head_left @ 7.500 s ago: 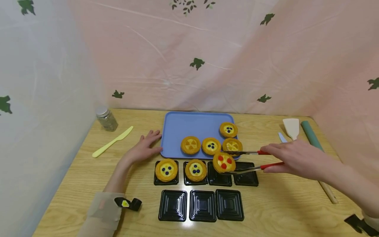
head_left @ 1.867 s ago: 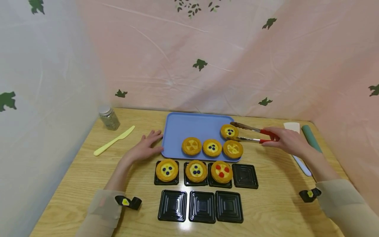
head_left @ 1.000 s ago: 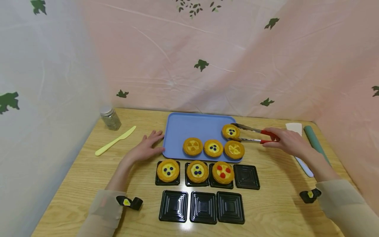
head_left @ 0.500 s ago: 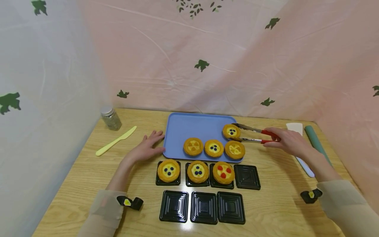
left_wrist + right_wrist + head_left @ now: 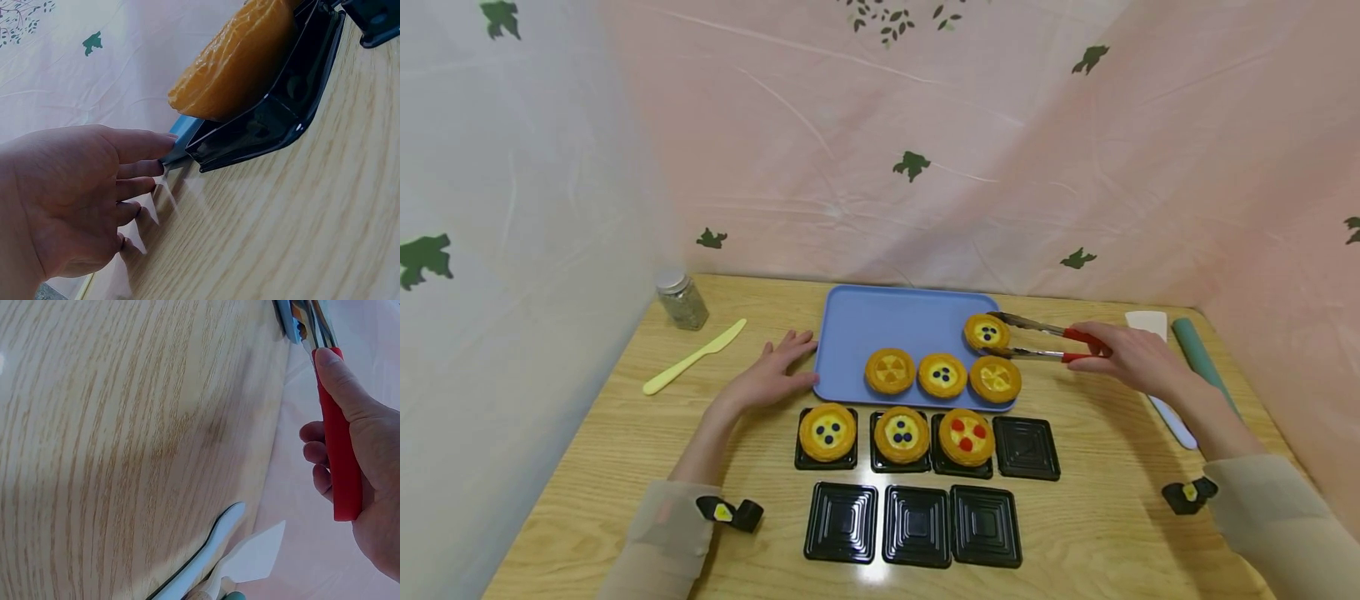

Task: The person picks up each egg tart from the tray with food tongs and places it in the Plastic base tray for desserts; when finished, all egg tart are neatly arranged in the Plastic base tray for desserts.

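Note:
My right hand (image 5: 1123, 354) grips red-handled tongs (image 5: 1037, 357), thumb on one handle in the right wrist view (image 5: 337, 444). The tongs' tips straddle a blueberry-topped tart (image 5: 985, 332) at the right end of the blue tray (image 5: 880, 321). Along the tray's front edge lie another blueberry tart (image 5: 942, 376) and two tarts with yellow-orange wedges, one a little left (image 5: 890, 372) and one at the right corner (image 5: 996, 380). Fingers spread, my left hand (image 5: 772, 371) touches the tray's left edge. Two blueberry tarts (image 5: 827, 432) and a red-topped tart (image 5: 966, 437) sit on black square trays.
One bare black tray (image 5: 1026, 448) ends the upper row; three more (image 5: 917, 525) stand in front. A yellow knife (image 5: 696, 357) and a lidded jar (image 5: 682, 300) lie left. At right are a white spatula (image 5: 1146, 323), a pale blue knife (image 5: 1172, 422) and a green rolling pin (image 5: 1201, 358).
Earlier the tongs held the red-topped tart; it now sits on the third black tray. My right hand has moved back to the tray's blueberry tart. Over the last second, hardly anything moves.

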`<state>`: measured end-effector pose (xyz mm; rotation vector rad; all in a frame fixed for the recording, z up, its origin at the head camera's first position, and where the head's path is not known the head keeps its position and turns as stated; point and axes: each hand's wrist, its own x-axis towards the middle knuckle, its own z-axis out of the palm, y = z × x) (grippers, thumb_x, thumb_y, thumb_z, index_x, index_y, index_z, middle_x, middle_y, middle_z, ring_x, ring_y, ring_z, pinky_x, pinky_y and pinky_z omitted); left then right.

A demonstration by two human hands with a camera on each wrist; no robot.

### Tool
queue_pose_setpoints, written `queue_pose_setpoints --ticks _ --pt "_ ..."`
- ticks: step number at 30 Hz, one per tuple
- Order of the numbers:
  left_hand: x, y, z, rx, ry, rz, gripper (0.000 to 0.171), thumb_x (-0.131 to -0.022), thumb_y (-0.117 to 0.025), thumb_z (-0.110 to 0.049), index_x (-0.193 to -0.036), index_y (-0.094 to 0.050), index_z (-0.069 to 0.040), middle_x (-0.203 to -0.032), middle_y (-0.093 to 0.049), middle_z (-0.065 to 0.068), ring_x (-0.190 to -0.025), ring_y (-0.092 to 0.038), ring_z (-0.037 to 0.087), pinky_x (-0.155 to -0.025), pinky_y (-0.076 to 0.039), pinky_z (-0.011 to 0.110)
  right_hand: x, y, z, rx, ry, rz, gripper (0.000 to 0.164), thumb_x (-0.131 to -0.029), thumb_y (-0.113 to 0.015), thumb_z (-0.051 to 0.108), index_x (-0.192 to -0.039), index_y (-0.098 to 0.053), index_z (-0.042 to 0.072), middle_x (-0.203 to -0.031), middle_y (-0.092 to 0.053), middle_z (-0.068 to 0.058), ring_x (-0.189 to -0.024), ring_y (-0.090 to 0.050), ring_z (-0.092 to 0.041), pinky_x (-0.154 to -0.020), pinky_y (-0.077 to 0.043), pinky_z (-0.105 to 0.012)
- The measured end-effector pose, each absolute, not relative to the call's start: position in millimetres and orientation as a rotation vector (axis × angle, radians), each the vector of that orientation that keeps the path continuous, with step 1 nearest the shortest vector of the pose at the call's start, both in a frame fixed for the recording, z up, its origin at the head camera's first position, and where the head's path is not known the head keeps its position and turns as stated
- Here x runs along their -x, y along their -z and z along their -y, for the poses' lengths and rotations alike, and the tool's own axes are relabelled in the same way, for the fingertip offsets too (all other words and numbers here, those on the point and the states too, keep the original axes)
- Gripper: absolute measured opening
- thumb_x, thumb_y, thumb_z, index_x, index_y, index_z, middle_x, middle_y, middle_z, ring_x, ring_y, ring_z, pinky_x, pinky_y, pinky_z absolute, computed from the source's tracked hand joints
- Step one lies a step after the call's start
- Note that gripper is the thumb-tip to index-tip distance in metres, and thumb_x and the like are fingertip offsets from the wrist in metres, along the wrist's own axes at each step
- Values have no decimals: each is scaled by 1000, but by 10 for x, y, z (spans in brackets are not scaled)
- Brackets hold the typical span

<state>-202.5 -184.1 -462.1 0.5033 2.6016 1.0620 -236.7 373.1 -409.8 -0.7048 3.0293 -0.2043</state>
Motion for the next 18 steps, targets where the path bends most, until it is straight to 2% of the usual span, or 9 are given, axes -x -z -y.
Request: queue_pose_setpoints --ticks 18 --pt "2016 4627 1843 -502 -1065 -2603 66 -103 -60 -26 -158 -36 1 -171 -19 23 -161 1 45 -128 9 66 2363 4072 -3712 744 188 -3051 53 -92 -76 42 -132 -64 11 -84 -65 1 -64 -48 -11 -57 -40 -26"
